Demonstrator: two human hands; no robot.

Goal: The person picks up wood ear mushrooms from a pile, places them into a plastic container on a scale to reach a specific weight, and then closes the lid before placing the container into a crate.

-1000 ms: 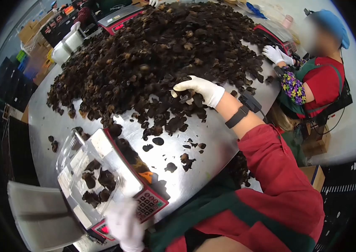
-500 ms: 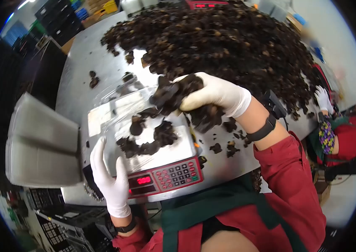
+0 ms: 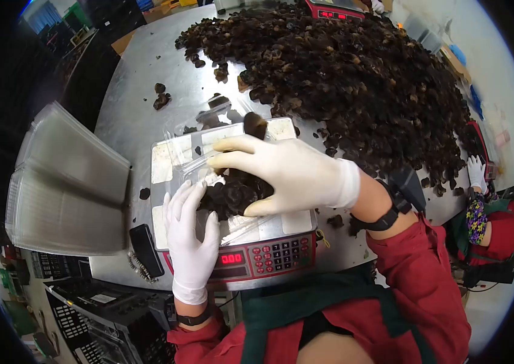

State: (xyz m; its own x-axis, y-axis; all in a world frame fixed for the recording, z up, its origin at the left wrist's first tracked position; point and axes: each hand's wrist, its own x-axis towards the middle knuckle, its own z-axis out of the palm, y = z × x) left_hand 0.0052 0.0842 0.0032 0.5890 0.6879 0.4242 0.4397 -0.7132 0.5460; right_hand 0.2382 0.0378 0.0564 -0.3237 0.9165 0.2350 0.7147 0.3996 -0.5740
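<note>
My right hand, in a white glove, reaches over a clear plastic tray on a digital scale. Its fingers and thumb are spread above dark, wrinkled pieces that look like wood ear mushrooms, touching the heap. One brown piece shows just beyond the knuckles. At the tray's near left side is my left hand, also gloved, fingers stretched and thumb apart beside the mushrooms. Whether it grips the tray wall cannot be made out. The scale's red display reads 0.00.
A huge mushroom pile covers the far and right table. Nested clear trays stand at left, near a black phone with a coiled cord. Another red scale sits at the back. A co-worker's gloved hand is at right.
My right hand has brought its handful of mushrooms down into the tray and spread its fingers. My left hand has moved right, up to the tray. The camera view has shifted slightly.
</note>
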